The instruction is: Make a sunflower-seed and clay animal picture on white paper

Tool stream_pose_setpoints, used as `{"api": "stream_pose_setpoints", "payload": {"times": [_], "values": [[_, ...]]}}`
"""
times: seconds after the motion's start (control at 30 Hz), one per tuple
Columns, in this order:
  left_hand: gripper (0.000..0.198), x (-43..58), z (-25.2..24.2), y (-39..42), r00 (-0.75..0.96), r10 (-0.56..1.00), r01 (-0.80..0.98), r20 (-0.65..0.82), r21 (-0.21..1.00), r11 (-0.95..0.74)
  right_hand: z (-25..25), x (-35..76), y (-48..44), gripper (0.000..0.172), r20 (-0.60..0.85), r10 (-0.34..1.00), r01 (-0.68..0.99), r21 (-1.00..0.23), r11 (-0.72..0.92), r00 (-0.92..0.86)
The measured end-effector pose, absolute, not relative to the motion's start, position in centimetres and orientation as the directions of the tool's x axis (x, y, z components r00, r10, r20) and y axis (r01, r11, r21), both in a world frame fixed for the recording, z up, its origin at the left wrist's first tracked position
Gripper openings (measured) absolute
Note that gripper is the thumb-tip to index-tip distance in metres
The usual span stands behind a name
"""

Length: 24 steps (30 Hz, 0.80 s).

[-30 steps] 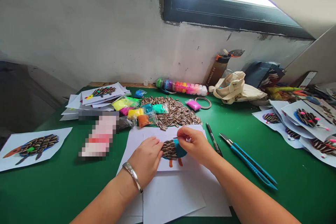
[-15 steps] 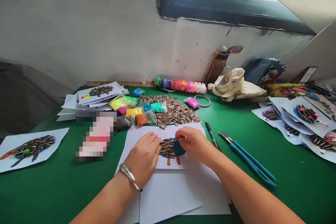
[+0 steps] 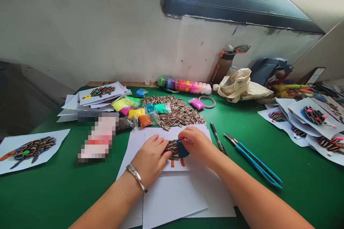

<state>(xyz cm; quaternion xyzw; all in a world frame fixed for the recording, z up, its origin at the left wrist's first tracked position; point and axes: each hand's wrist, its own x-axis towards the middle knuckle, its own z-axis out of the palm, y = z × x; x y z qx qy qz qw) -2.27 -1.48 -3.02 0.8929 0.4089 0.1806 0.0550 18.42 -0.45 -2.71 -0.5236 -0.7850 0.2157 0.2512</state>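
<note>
On white paper (image 3: pixel 177 191) in front of me lies a picture with a blue clay body (image 3: pixel 183 151), partly covered by rows of striped sunflower seeds (image 3: pixel 172 149), and two orange-brown legs (image 3: pixel 177 163). My left hand (image 3: pixel 152 155), with a silver bangle on the wrist, rests flat over the picture's left side, fingers stretched out and fingertips on the seeds. Fingers pinched, my right hand (image 3: pixel 197 145) presses at the upper edge of the bare blue clay. A sunflower seed between its fingertips is mostly hidden. The picture's left end is under my left hand.
Behind the paper are a seed pile (image 3: pixel 180 111) and clay packets (image 3: pixel 137 113). A pen (image 3: pixel 217 139) and blue craft knife (image 3: pixel 254 161) lie right. Finished seed pictures (image 3: pixel 34 151) sit at both sides. A bottle (image 3: pixel 223 67) and cloth bag (image 3: pixel 236 84) stand by the wall.
My left hand has shifted slightly right, its fingers reaching further over the seeds. My right hand stays pinched at the blue clay's upper edge, a little higher.
</note>
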Motion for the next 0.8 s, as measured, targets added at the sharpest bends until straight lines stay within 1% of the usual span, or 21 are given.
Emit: {"api": "stream_pose_setpoints", "payload": {"times": [0.13,0.3,0.47,0.67,0.8], "values": [[0.037,-2.0,-2.9,-1.7,0.6,0.761,0.715,0.248,0.262,-0.649,-2.9,18.3,-0.4,0.027,0.177,0.927,0.715,-0.594,0.369,-0.331],[0.042,-1.8,-3.2,-1.9,0.582,0.789,0.739,0.198,0.276,-0.615,-3.1,17.9,-0.3,0.021,0.19,0.929,0.729,-0.577,0.368,-0.319],[0.042,-1.6,-3.3,-1.9,0.575,0.795,0.752,0.19,0.259,-0.606,-3.1,17.6,-0.3,0.021,0.199,0.917,0.722,-0.569,0.394,-0.344],[0.041,-1.4,-3.2,-1.9,0.584,0.787,0.757,0.199,0.217,-0.617,-3.0,17.4,-0.3,0.022,0.179,0.921,0.73,-0.565,0.385,-0.346],[0.04,-1.4,-3.1,-1.9,0.585,0.786,0.756,0.201,0.216,-0.618,-2.8,18.1,-0.3,0.021,0.189,0.933,0.744,-0.564,0.359,-0.307]]}}
